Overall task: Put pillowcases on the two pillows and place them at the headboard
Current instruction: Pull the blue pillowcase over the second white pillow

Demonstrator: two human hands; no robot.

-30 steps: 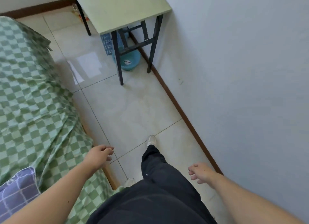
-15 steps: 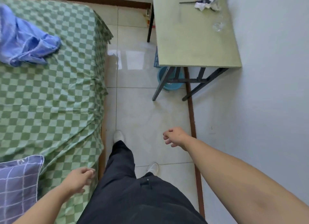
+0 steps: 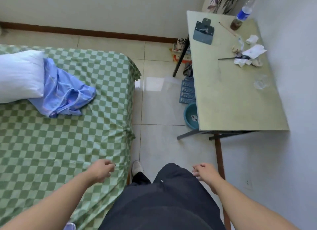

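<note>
Pillowcase-fitting scene seen from a head-worn camera looking down at a person standing between a bed and a tabletop. Nearest, both hands hang loosely curled and hold nothing: the left hand point(image 3: 103, 171) hovers over the bed's near right edge, the right hand point(image 3: 205, 170) above a dark trouser leg. The bed point(image 3: 60, 144) wears a green checked sheet. Toward its far left edge lies a bare white pillow point(image 3: 20, 75), with a crumpled blue pillowcase point(image 3: 65, 94) touching its right side. A sliver of purple fabric point(image 3: 70, 227) shows at the bottom edge; what it is cannot be told. Likely risk: the tangled pillowcase hides its opening, so a hasty grab could take the wrong end or drag it off the bed.
</note>
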